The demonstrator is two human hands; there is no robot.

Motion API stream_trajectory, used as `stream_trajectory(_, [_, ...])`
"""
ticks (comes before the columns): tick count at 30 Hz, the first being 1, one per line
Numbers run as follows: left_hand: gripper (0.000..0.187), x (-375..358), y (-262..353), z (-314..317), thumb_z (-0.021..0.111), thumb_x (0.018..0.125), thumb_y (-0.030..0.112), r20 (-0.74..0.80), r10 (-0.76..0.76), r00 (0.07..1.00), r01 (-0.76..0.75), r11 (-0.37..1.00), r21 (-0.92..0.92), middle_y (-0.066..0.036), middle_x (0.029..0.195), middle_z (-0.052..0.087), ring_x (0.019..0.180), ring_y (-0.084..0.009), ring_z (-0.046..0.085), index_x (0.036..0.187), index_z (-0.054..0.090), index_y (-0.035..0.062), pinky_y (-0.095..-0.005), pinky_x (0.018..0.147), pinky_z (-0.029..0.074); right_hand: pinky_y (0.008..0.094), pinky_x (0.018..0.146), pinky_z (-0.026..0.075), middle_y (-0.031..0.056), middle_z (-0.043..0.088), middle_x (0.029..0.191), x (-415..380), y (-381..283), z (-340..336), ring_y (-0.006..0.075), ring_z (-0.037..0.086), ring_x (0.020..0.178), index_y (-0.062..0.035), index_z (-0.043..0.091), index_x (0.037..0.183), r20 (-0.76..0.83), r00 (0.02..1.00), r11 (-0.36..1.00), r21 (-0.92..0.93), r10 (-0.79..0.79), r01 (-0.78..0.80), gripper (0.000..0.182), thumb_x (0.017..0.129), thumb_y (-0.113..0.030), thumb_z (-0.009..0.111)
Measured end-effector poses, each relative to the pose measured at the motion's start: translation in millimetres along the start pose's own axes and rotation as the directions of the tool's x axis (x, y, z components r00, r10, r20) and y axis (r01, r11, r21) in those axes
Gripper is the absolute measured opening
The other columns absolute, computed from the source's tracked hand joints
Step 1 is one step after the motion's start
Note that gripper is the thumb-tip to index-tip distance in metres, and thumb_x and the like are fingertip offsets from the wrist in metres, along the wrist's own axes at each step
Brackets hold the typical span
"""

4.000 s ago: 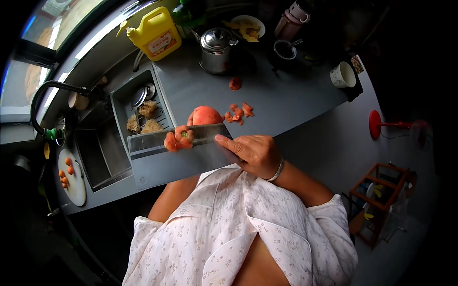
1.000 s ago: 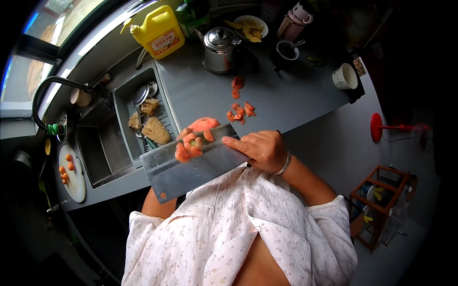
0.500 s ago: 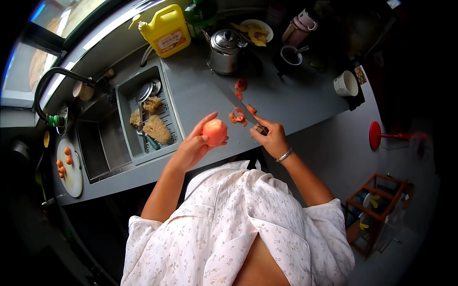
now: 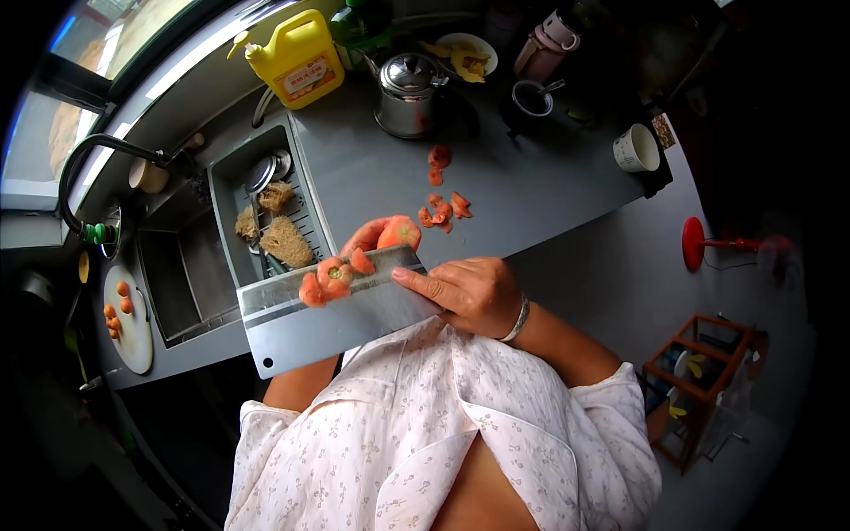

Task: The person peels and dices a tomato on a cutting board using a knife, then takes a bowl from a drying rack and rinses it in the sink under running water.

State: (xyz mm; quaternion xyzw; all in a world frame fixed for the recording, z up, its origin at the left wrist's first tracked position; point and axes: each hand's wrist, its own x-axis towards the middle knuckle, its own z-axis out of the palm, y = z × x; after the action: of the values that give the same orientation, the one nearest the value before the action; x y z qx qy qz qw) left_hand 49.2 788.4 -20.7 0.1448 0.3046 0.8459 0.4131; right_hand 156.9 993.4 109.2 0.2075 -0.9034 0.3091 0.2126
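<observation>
A broad cleaver (image 4: pixel 328 323) lies flat in front of my body, with several pieces of red peel (image 4: pixel 334 278) on its blade. My right hand (image 4: pixel 469 292) is closed on the cleaver at its right end, one finger stretched along the blade. Behind the blade, my left hand (image 4: pixel 370 232) holds a peeled tomato (image 4: pixel 400 232); most of that hand and its wrist are hidden by the cleaver. More peel scraps (image 4: pixel 439 211) lie on the grey counter (image 4: pixel 363 168) beyond the tomato.
Left of the counter are a sink (image 4: pixel 181 283) with a drain tray (image 4: pixel 312 221) holding scrubbers, and a white board (image 4: pixel 133 332) with small orange items. A yellow jug (image 4: pixel 305 66), a kettle (image 4: pixel 405 102), a plate (image 4: pixel 490 55) and a paper cup (image 4: pixel 636 149) stand farther back.
My right hand has swung the cleaver left and toward my body, its blade now broad side up with peel on it. The tomato is now partly behind the blade.
</observation>
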Motion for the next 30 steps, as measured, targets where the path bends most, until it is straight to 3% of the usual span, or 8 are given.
stream_trajectory(3, [0.061, -9.2, -15.8, -34.6, 0.069, 0.082, 0.014, -0.287, -0.147, 0.947, 0.171, 0.983, 0.060, -0.014, 0.120, 0.061, 0.102, -0.0226, 0.064, 0.136, 0.046, -0.0045, -0.0344, 0.091, 0.054, 0.0291, 0.047, 0.049, 0.0010, 0.058, 0.066, 0.4, 1.8, 0.6, 0.0147, 0.059, 0.052, -0.0182, 0.069, 0.122, 0.002, 1.000, 1.000, 0.021, 0.008, -0.008, 0.045, 0.078, -0.011, 0.069])
stream_trajectory(9, [0.055, -3.3, 24.3, 22.0, 0.070, 0.080, 0.023, 0.047, -0.185, 0.982, 0.188, 0.980, -0.071, -0.012, 0.124, 0.060, 0.108, -0.0209, 0.062, 0.128, 0.054, 0.0009, -0.0366, 0.093, 0.052, 0.0295, 0.048, 0.048, 0.0011, 0.060, 0.066, 1.3, 15.4, 2.3, 0.0154, 0.059, 0.052, -0.0181, 0.069, 0.122, -0.003, 1.000, 1.000, -0.027, 0.003, -0.003, 0.046, 0.077, -0.012, 0.069])
stream_trajectory(12, [0.043, -15.5, 5.7, 21.9, 0.065, 0.088, 0.038, -0.026, 0.120, 0.992, -0.120, 0.908, -0.401, -0.006, 0.122, 0.060, 0.115, -0.0198, 0.057, 0.120, 0.057, 0.0105, -0.0399, 0.100, 0.047, 0.0301, 0.049, 0.049, 0.0015, 0.062, 0.066, -2.0, 32.0, 3.2, 0.0167, 0.060, 0.052, -0.0171, 0.068, 0.123, -0.012, 1.000, 0.997, -0.077, 0.010, -0.011, 0.048, 0.075, -0.010, 0.071])
stream_trajectory(15, [0.038, 4.5, 29.8, 78.0, 0.053, 0.099, 0.048, -0.363, 0.042, 0.931, -0.053, 0.998, -0.022, 0.002, 0.099, 0.055, 0.097, -0.0106, 0.052, 0.101, 0.053, 0.0104, -0.0311, 0.098, 0.042, 0.0326, 0.053, 0.051, 0.0036, 0.064, 0.069, -5.8, 36.4, -0.7, 0.0202, 0.062, 0.056, -0.0161, 0.067, 0.124, -0.015, 0.995, 0.995, -0.011, 0.102, -0.102, 0.054, 0.072, -0.006, 0.075])
stream_trajectory(18, [0.052, -3.7, 27.6, 58.1, 0.079, 0.080, 0.024, -0.305, -0.129, 0.943, 0.219, 0.935, 0.280, -0.005, 0.118, 0.060, 0.110, -0.0185, 0.057, 0.122, 0.055, 0.0059, -0.0347, 0.097, 0.045, 0.0332, 0.058, 0.053, 0.0068, 0.068, 0.079, -3.3, 37.6, -3.4, 0.0225, 0.066, 0.063, -0.0138, 0.065, 0.126, -0.008, 0.957, 0.954, 0.086, 0.290, -0.288, 0.055, 0.073, -0.005, 0.075])
stream_trajectory(19, [0.068, 1.9, 32.0, 66.6, 0.085, 0.068, 0.011, -0.382, -0.099, 0.919, 0.157, 0.980, 0.123, -0.008, 0.120, 0.059, 0.111, -0.0194, 0.058, 0.127, 0.052, 0.0002, -0.0324, 0.098, 0.045, 0.0335, 0.063, 0.055, 0.0106, 0.071, 0.089, -10.7, 47.8, 5.9, 0.0249, 0.069, 0.071, -0.0109, 0.063, 0.127, -0.023, 0.936, 0.936, 0.041, 0.351, -0.350, 0.052, 0.077, -0.009, 0.074])
stream_trajectory(27, [0.088, -5.6, 44.1, 64.4, 0.087, 0.068, 0.031, -0.348, 0.007, 0.937, -0.002, 1.000, 0.014, -0.016, 0.145, 0.044, 0.136, -0.0397, 0.041, 0.139, 0.042, 0.0045, -0.0507, 0.117, 0.031, 0.0397, 0.068, 0.055, 0.0093, 0.065, 0.086, -28.6, 48.8, 22.8, 0.0287, 0.067, 0.075, -0.0096, 0.057, 0.133, 0.101, 0.817, 0.822, -0.096, 0.568, -0.561, 0.049, 0.088, -0.028, 0.067])
stream_trajectory(30, [0.086, -5.1, 38.7, 60.3, 0.085, 0.070, 0.027, -0.364, -0.017, 0.931, -0.010, 0.997, -0.073, -0.012, 0.136, 0.053, 0.130, -0.0308, 0.048, 0.139, 0.042, 0.0009, -0.0523, 0.116, 0.031, 0.0396, 0.069, 0.055, 0.0085, 0.064, 0.087, -38.0, 48.4, 33.9, 0.0275, 0.067, 0.077, -0.0099, 0.057, 0.133, 0.121, 0.846, 0.854, -0.089, 0.520, -0.512, 0.048, 0.089, -0.027, 0.066])
